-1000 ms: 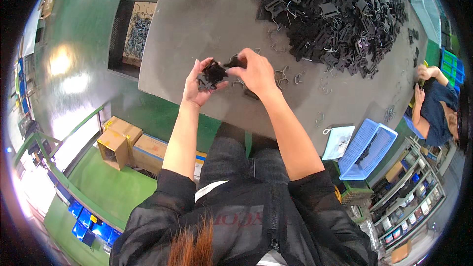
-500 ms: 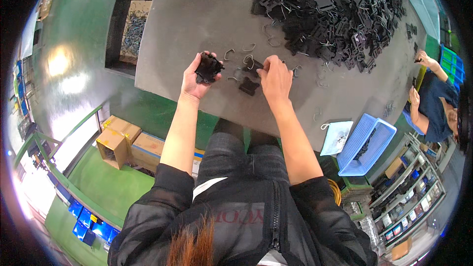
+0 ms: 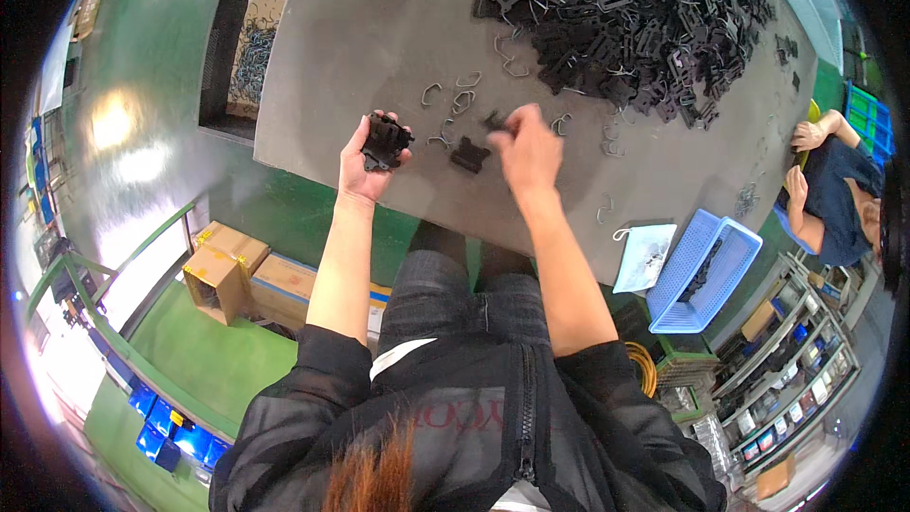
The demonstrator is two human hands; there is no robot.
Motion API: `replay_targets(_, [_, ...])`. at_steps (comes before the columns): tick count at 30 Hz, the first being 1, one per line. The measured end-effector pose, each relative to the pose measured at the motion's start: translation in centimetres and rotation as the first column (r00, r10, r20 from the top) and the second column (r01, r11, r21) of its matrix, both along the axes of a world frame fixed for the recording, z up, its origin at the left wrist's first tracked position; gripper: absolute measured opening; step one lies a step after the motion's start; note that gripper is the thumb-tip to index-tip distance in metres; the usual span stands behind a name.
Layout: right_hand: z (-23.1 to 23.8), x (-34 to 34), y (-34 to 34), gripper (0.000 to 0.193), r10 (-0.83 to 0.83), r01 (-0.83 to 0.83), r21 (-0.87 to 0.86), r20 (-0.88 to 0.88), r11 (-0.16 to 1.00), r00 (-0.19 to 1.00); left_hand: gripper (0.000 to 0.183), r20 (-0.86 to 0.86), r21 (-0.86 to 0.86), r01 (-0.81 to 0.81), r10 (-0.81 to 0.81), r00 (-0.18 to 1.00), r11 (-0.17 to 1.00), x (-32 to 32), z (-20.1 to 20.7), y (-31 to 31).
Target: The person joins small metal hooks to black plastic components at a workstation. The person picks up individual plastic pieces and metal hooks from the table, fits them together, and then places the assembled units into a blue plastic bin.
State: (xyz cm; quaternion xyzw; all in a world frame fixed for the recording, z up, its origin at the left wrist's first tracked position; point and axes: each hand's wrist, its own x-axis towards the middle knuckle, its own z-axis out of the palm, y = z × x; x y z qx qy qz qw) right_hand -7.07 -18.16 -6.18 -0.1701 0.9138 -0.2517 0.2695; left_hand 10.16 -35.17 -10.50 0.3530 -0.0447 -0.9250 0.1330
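Stack of black plates (image 3: 387, 142) cradled in the left hand (image 3: 360, 176)

The stack sits in the person's left hand, thumb and fingers curled around it, over the near left part of the grey table (image 3: 370, 28). The right hand (image 3: 534, 154), blurred, pinches a dark piece (image 3: 494, 120) at its fingertips. Between the hands, a single black plate (image 3: 468, 155) lies on the tabletop, with bent wire hooks (image 3: 463, 102) scattered near it. Farther off to the right spreads a large heap of black plastic parts (image 3: 626, 38). Nearer the person's right are a pale blue pouch (image 3: 645, 259) and a light-blue basket (image 3: 737, 265); beyond them is a co-worker (image 3: 832, 192).
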Motion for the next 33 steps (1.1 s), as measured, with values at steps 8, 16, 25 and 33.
replay_targets(8, [-2.2,6.0,0.1,0.043,0.199,-0.185,0.133,-0.1,0.974,0.975,0.022,0.119,-0.109,0.102,-0.089,0.989,0.989,-0.6,1.8,0.7])
replay_targets(16, [0.5,0.1,15.5,0.033,-0.546,0.536,-0.233,0.027,0.811,0.837,0.029,0.146,-0.17,0.632,-0.615,0.775,0.756,-10.8,2.2,13.0])
replay_targets(25, [5.6,-1.9,42.2,0.033,-0.624,0.73,-0.59,0.725,-0.345,0.291,0.031,0.039,-0.321,0.924,-0.972,0.233,0.209,-24.2,11.1,46.9])
replay_targets(33, [-1.1,-2.2,49.9,0.055,-0.594,0.859,-0.304,0.805,-0.411,0.0,0.04,0.222,-0.972,0.09,-0.73,0.646,-0.215,-22.0,11.2,45.9])
